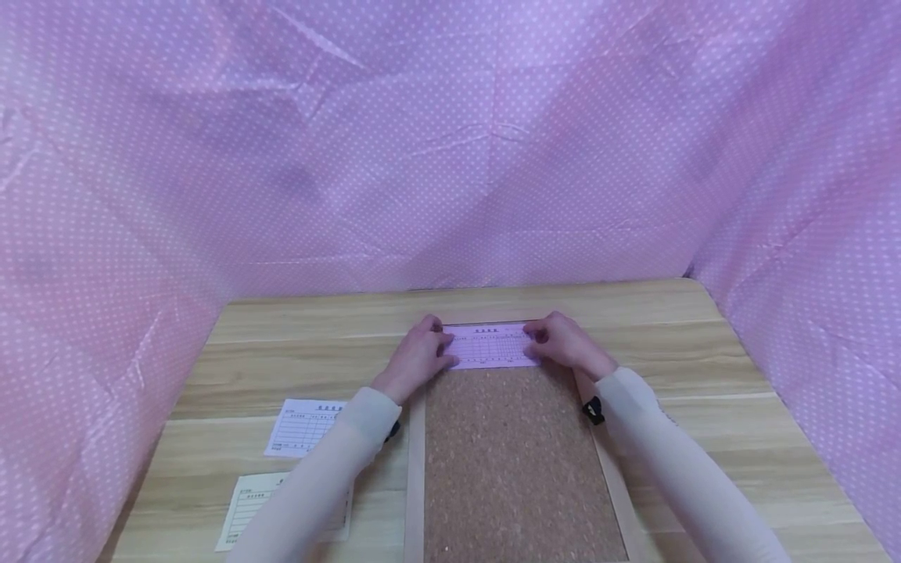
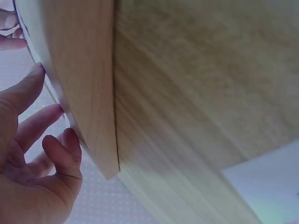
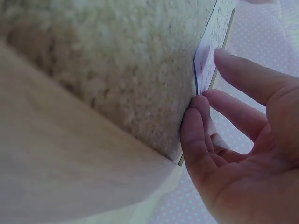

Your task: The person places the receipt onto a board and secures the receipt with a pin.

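A pink printed form slip [image 1: 490, 346] lies across the top of a cork board [image 1: 517, 461] with a light wooden frame. At the slip's left edge is my left hand [image 1: 417, 356], its thumb and fingertips spread apart and touching the paper. My right hand [image 1: 563, 344] touches the right edge, with thumb and index finger apart on the printed side. From the right wrist view, the slip [image 3: 205, 60] stands slightly off the cork along its lower edge, and the remaining fingers [image 3: 196, 135] bend beside the frame corner. Bent fingers of the left hand [image 2: 42, 149] rest by the frame in the left wrist view.
Left of the board, a white printed slip [image 1: 299, 426] and a cream one [image 1: 246, 508] lie on the wooden table [image 1: 711, 367], both partly covered by the left sleeve [image 1: 317, 477]. Pink dotted cloth [image 1: 450, 156] hangs behind and at both sides.
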### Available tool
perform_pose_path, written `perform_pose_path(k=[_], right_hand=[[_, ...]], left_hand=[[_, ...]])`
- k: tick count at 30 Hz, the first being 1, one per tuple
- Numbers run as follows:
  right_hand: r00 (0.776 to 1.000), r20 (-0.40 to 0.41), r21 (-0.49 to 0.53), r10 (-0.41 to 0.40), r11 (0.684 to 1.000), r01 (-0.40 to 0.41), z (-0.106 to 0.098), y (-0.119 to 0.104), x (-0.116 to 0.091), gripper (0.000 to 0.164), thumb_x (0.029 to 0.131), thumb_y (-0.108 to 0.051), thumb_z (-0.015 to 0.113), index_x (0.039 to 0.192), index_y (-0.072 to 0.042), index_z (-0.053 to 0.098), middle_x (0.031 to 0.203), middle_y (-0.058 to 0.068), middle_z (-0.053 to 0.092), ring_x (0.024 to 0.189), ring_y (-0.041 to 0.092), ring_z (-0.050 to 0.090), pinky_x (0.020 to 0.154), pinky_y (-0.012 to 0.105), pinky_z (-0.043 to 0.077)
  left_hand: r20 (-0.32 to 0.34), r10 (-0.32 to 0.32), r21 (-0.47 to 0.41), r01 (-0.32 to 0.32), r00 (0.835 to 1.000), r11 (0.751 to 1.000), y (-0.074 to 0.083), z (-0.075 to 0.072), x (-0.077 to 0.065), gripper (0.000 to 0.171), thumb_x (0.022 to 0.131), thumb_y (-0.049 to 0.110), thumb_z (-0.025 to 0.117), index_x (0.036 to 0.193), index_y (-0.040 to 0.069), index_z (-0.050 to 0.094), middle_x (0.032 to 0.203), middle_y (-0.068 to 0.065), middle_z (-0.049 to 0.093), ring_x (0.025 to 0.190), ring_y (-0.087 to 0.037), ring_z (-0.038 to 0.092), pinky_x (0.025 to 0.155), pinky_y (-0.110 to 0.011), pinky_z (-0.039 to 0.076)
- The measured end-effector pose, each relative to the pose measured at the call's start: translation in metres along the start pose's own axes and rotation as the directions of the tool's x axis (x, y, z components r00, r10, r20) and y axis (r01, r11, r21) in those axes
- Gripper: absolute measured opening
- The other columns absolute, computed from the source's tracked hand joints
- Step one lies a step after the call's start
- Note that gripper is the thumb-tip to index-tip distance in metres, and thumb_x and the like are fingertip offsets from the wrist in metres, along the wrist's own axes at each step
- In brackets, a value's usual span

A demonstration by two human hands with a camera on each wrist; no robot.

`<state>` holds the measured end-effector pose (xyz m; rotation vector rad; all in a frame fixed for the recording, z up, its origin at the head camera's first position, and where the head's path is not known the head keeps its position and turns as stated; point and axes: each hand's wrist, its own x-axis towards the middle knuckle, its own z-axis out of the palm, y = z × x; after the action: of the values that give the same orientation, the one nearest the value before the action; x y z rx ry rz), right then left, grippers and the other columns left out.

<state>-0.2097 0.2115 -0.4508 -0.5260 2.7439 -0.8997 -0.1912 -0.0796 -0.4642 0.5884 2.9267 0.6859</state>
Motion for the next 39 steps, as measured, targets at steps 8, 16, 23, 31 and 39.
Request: perform_pose_path(k=[8,16,23,31,39], right_hand=[[0.998,0.055,-0.031,0.012,0.999,-0.011,-0.002,-0.001,-0.001,0.051,0.087,-0.007,0.080,0.132,0.011,0.064,0.100,0.014,0.061,0.093,0.027,0.051,0.087,0.043,0.044],[0.999,0.053,-0.040,0.010,0.999,-0.008,-0.002,-0.001,-0.002,0.052,0.087,-0.007,0.080,0.133,0.011,0.063,0.098,0.013,0.060,0.092,0.027,0.049,0.083,0.040,0.042],[0.997,0.060,-0.036,0.043,0.999,-0.040,0.000,0.003,-0.001,0.052,0.088,-0.010,0.081,0.134,0.008,0.063,0.101,0.012,0.060,0.095,0.026,0.050,0.084,0.039,0.043],[0.998,0.061,-0.036,0.034,0.999,-0.032,0.000,0.002,-0.002,0.052,0.089,-0.009,0.080,0.134,0.009,0.062,0.103,0.014,0.060,0.095,0.027,0.051,0.085,0.042,0.045],[0.999,0.041,-0.053,0.020,0.998,-0.018,0.000,0.000,-0.008,0.051,0.090,-0.012,0.080,0.134,0.009,0.063,0.107,0.015,0.062,0.098,0.028,0.053,0.087,0.045,0.048]], left_hand=[[-0.001,0.061,0.070,-0.061,0.998,0.996,-0.004,0.000,-0.001,0.047,0.093,0.028,0.080,0.131,0.002,0.070,0.148,-0.015,0.051,0.128,-0.035,0.052,0.110,-0.046,0.040],[0.025,0.109,0.130,-0.111,0.994,0.985,-0.011,-0.002,0.000,0.052,0.093,0.035,0.078,0.134,0.006,0.068,0.147,-0.013,0.055,0.125,-0.032,0.051,0.107,-0.043,0.042],[0.030,0.118,0.132,-0.121,0.993,0.984,-0.019,-0.002,-0.001,0.054,0.094,0.041,0.076,0.137,0.010,0.067,0.149,-0.011,0.055,0.128,-0.035,0.050,0.107,-0.048,0.041],[0.060,0.112,0.147,-0.119,0.992,0.982,-0.022,-0.004,-0.003,0.056,0.095,0.044,0.074,0.140,0.013,0.066,0.151,-0.008,0.055,0.131,-0.034,0.048,0.107,-0.050,0.040],[0.040,0.113,0.139,-0.117,0.993,0.983,-0.024,-0.002,-0.002,0.056,0.093,0.045,0.076,0.139,0.014,0.067,0.149,-0.006,0.057,0.129,-0.033,0.049,0.107,-0.050,0.041]])
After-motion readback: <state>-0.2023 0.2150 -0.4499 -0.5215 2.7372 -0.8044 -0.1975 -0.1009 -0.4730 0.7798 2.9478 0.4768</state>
